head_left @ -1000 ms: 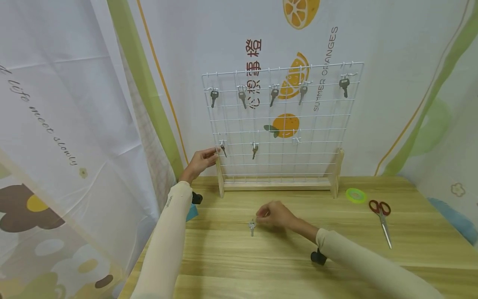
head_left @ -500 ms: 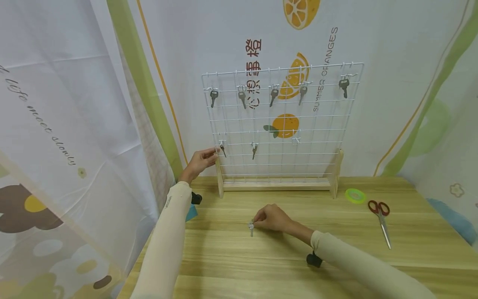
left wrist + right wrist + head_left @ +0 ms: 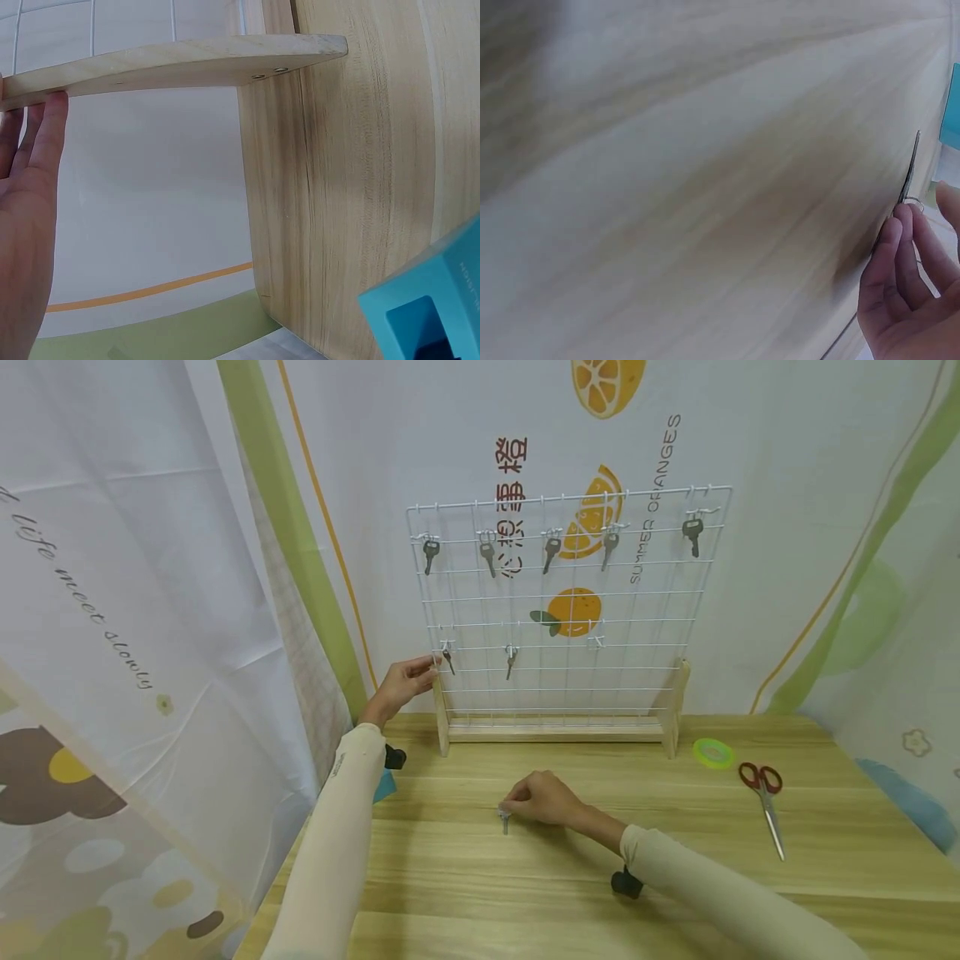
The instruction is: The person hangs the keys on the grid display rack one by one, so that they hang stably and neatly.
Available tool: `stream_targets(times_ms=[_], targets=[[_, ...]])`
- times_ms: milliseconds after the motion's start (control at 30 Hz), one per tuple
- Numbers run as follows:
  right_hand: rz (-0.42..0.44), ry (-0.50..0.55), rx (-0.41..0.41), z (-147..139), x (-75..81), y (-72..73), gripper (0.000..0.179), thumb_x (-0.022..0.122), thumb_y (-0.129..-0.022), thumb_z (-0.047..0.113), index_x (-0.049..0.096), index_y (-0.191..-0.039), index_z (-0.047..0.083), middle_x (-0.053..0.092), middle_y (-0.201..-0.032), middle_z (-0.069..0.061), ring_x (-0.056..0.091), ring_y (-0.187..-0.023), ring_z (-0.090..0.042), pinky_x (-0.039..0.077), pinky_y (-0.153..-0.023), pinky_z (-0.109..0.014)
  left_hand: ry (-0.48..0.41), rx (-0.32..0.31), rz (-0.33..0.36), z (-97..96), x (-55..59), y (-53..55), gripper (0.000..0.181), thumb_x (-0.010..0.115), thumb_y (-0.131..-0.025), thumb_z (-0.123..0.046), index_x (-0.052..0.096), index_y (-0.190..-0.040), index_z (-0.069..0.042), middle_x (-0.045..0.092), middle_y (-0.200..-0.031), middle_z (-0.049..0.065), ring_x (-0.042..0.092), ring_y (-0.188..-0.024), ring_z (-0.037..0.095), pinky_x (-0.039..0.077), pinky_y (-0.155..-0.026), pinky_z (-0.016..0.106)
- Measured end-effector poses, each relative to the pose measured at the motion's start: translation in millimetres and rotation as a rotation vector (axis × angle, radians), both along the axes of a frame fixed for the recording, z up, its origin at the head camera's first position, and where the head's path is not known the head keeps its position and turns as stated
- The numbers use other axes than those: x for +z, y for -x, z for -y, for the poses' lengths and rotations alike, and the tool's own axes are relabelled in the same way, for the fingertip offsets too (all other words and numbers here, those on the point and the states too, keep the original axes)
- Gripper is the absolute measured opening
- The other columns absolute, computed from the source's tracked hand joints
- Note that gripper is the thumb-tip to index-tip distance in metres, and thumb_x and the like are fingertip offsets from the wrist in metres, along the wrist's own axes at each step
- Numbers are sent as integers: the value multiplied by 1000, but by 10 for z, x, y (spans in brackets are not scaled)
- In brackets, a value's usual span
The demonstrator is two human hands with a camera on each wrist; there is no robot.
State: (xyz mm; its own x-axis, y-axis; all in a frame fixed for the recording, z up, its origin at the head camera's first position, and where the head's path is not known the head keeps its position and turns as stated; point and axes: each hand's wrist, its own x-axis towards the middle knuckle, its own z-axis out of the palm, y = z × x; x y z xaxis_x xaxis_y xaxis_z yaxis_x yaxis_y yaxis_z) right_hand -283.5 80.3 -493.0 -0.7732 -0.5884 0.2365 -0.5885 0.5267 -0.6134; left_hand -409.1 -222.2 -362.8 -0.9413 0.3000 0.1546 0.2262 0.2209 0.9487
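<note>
My right hand [image 3: 545, 797] is low over the tabletop, its fingertips pinching the head of a small silver key [image 3: 506, 826] whose blade points toward me. In the right wrist view, the key [image 3: 910, 166] juts out past the bent fingertips, with a thin metal ring beside it. My left hand [image 3: 405, 683] grips the left wooden upright of the white wire grid rack [image 3: 555, 732]. Its fingers [image 3: 48, 135] lie against one side of that upright [image 3: 187, 61]. Several keys hang from hooks on the grid, among them one key [image 3: 512, 662] in the lower row.
Red-handled scissors [image 3: 767, 802] and a round yellow-green tape roll [image 3: 713, 752] lie on the right of the wooden table [image 3: 570, 910]. A blue box [image 3: 385, 786] stands beside my left forearm. One lower hook [image 3: 596, 642] carries no key. Printed curtains surround the table.
My right hand has moved a little left, from beside the key onto its head, which the fingertips now partly cover. The left hand has stayed at the rack's upright.
</note>
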Motion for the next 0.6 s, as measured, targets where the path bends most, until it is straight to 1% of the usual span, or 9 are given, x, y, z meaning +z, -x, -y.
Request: stream_targets(times_ms=[67, 200, 300, 533, 600], targets=[[-15, -4, -22, 19, -6, -2, 16, 79, -95, 22, 84, -90, 8, 80, -87, 0, 61, -68, 1, 54, -62, -17, 1, -1, 1, 0, -1, -1, 47, 54, -110, -9, 46, -155, 1, 44, -159, 21, 47, -144, 37, 48, -115, 41], [-47, -16, -74, 44, -25, -8, 11, 80, -94, 18, 84, -88, 9, 79, -84, 2, 70, -73, -4, 58, -67, -20, -2, -1, 4, -2, -9, 2, 47, 54, -110, -8, 45, -155, 1, 44, -159, 21, 47, -144, 37, 48, -115, 40], [-52, -11, -80, 39, -31, -12, 8, 79, -93, 13, 83, -88, 8, 79, -83, 2, 74, -77, -10, 61, -70, -22, -4, -2, 6, -5, -14, 10, 48, 53, -110, -8, 44, -156, 1, 44, -159, 21, 46, -144, 37, 48, -115, 40], [20, 15, -56, -11, -44, 12, 7, 76, -96, 9, 82, -94, 5, 80, -90, -1, 76, -83, -13, 63, -75, -22, -15, -14, 28, 4, 6, -3, 51, 54, -110, -9, 40, -158, 0, 41, -162, 19, 42, -147, 36, 46, -117, 39], [23, 20, -58, -24, -42, 20, 7, 76, -96, 9, 82, -95, 5, 80, -92, -2, 76, -84, -14, 63, -75, -22, -17, -15, 32, 11, 8, -8, 51, 54, -110, -9, 39, -158, 0, 40, -162, 19, 42, -147, 36, 45, -118, 39]])
